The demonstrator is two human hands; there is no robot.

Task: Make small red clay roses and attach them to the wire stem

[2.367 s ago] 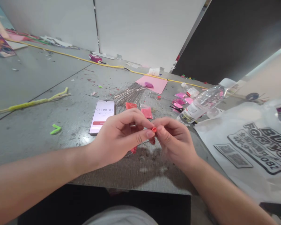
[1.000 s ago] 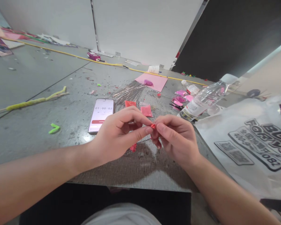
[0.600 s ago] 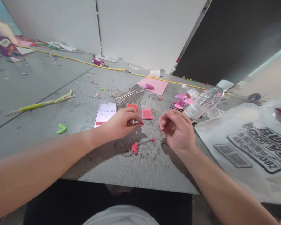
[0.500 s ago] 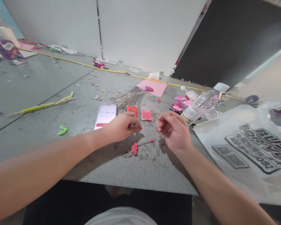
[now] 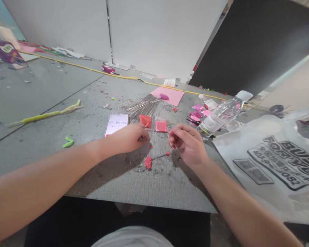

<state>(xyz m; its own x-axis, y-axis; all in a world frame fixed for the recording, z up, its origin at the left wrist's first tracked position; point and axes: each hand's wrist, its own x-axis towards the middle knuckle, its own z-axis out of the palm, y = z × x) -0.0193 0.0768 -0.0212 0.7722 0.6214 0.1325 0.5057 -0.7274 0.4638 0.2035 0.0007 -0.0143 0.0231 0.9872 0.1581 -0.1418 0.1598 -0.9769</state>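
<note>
My left hand (image 5: 134,138) hovers over the table with its fingers curled together, and nothing shows between them. A tiny red piece (image 5: 151,146) sits just below its fingertips, apart from them. My right hand (image 5: 187,143) is closed in a pinch, thumb against fingers; whatever it may hold is too small or hidden. Between and below the hands lies a cluster of small red pieces (image 5: 148,162), with a dark wire-like stem leading to another red piece (image 5: 167,154). Beyond the hands are an orange-red packet (image 5: 145,120) and a pinkish-red packet (image 5: 161,126).
A phone (image 5: 115,122) showing a timer lies partly behind my left hand. Farther back are a bundle of thin metal wires (image 5: 144,107) and a pink sheet (image 5: 173,96). To the right stand a clear bottle (image 5: 221,115) and a white printed bag (image 5: 267,161).
My left hand has drawn back slightly to the left, leaving the tiny red piece that was at its fingertips. My right hand has shifted a little left.
</note>
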